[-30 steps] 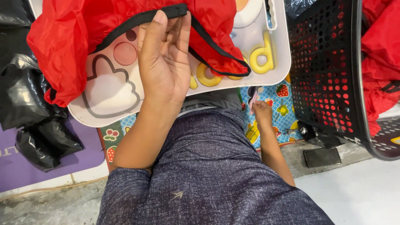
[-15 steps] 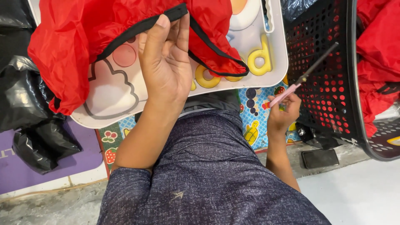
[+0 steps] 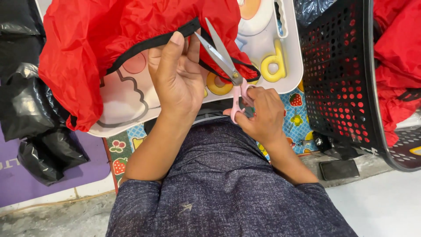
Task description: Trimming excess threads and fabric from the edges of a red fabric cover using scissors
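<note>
Scissors (image 3: 228,66) with pink handles sit in the right hand (image 3: 262,115), whose fingers (image 3: 250,94) are threaded through the loops and closed around them. The steel blades stand parted in a narrow V, with their tips up against the black trim (image 3: 153,42) of a red garment (image 3: 114,39). The left hand (image 3: 177,79) presses flat on that cloth, with its thumb and fingers bent over the trim and pinching it just beside the blades, so this hand grips the fabric rather than lying loose.

The garment is spread over a white tray-like surface (image 3: 289,57) printed with cartoon shapes, which rests across the person's lap above a grey patterned shirt (image 3: 219,188). The cloth looks thin, crinkled and glossy, like a light synthetic. I judge that it weighs little, slides easily and bunches under any push. It is soft with no stiffness of its own, so it wants to be held taut close to the cutting point. The bound black edge seems the firmest place to grip, as the left hand does now.

Black plastic bags (image 3: 35,114) lie to the left, partly on a purple mat (image 3: 26,184). A black perforated basket (image 3: 346,79) stands to the right with more red cloth (image 3: 399,48) inside it. A fruit-printed mat (image 3: 298,114) shows beneath the tray.
</note>
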